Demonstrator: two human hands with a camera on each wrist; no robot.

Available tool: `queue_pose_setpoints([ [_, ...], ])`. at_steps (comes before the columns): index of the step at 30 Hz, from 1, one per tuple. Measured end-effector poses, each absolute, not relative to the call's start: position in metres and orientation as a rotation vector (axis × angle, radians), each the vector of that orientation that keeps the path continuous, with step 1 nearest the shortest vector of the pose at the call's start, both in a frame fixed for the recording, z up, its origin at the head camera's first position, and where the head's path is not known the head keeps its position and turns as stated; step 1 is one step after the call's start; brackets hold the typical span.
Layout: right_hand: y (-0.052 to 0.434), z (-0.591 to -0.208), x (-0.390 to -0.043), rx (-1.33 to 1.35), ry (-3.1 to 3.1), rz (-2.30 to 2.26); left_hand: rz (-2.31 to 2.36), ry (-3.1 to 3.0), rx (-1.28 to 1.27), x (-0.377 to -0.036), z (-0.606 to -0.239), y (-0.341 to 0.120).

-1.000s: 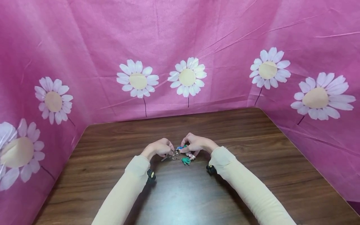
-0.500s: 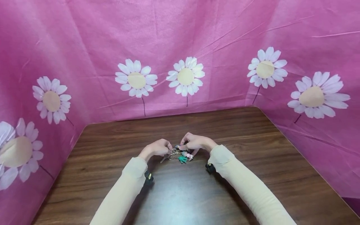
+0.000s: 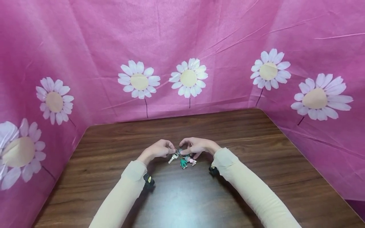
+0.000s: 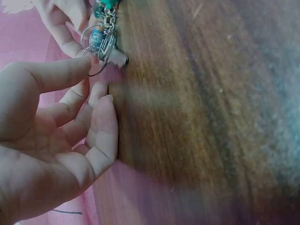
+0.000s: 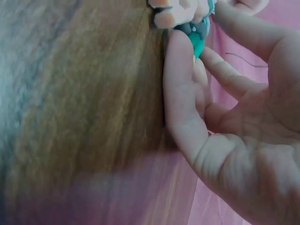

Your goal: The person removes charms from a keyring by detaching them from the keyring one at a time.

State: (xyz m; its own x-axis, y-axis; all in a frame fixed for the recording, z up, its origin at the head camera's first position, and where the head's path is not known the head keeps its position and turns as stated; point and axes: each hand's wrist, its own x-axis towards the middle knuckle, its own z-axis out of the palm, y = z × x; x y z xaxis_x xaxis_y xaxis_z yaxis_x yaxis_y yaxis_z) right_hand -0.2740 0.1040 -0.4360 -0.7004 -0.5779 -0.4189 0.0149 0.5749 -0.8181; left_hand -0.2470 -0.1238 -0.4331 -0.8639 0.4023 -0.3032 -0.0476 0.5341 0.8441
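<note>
My left hand (image 3: 158,148) pinches a metal key ring (image 4: 96,70) between thumb and index finger, low over the brown table. A silver key (image 3: 172,158) hangs below its fingertips. Facing it, my right hand (image 3: 198,146) has its fingers curled about the charms on the same bunch. Its thumb tip lies at a blue bead (image 4: 97,38), and its lower fingers reach the charms. A green charm (image 3: 183,163) and a pink and white charm (image 3: 191,160) hang beneath the right hand; their upper parts are partly hidden by fingers.
The wood-grain table (image 3: 182,196) extends around both hands. Pink cloth (image 3: 228,38) printed with large white daisies encloses its back and sides. Dark straps with small devices (image 3: 148,181) sit at the cream sleeve cuffs.
The key has swung round below the left fingertips into plain sight. The green charm has moved slightly left and now hangs closer to the key. Both hands stay nearly in place.
</note>
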Motion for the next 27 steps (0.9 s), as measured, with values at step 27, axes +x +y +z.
queue_pose_setpoints([
  [27, 0.139, -0.384, -0.229, -0.893, 2.066, -1.403, 1.799, 1.823, 0.415, -0.214, -0.382, -0.114],
])
